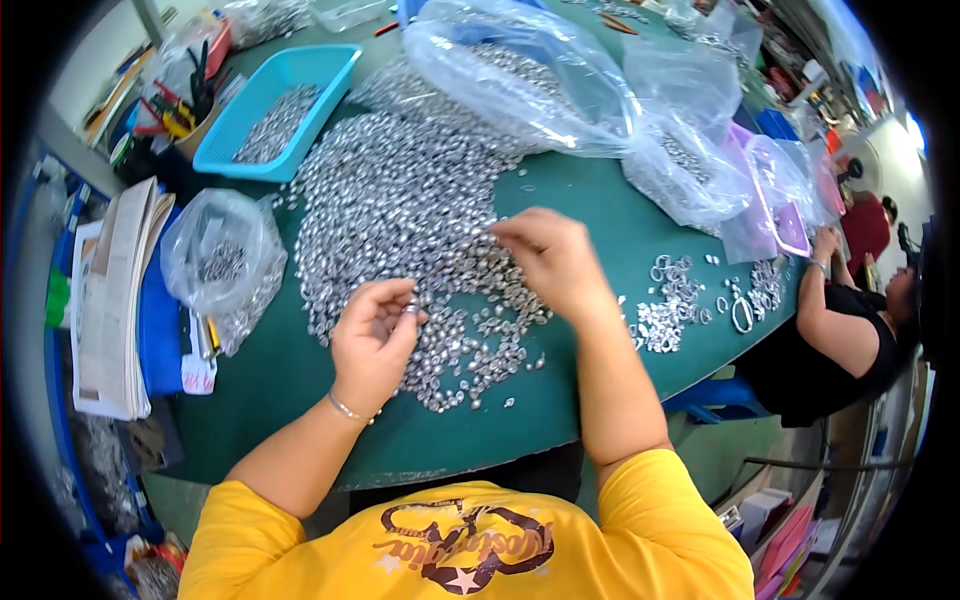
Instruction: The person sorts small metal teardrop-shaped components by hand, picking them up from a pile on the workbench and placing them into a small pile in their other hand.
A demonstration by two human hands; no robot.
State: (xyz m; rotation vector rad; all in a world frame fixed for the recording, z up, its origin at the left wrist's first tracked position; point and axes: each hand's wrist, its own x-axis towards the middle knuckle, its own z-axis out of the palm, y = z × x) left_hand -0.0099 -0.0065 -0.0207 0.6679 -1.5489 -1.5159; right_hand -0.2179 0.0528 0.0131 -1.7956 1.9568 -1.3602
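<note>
A wide heap of small shiny silver metal pieces (390, 190) covers the middle of the green table. My left hand (372, 335) is at the heap's near side, thumb and fingertips closed on a small silver piece (411, 308). To its right, my right hand (555, 258) hangs over the heap's right edge with its fingers pinched together; anything between the tips is too small to make out. Between and below both hands, a thinner scatter of the silver pieces (465, 350) spreads toward the table's near edge.
A turquoise basket (215, 150) of pieces stands far left, near a clear plastic bag (195, 245). Large clear bags (600, 110) lie at the back. On the right are small sorted piles (662, 325), a purple basket (795, 235) and another person (840, 330) seated at the table.
</note>
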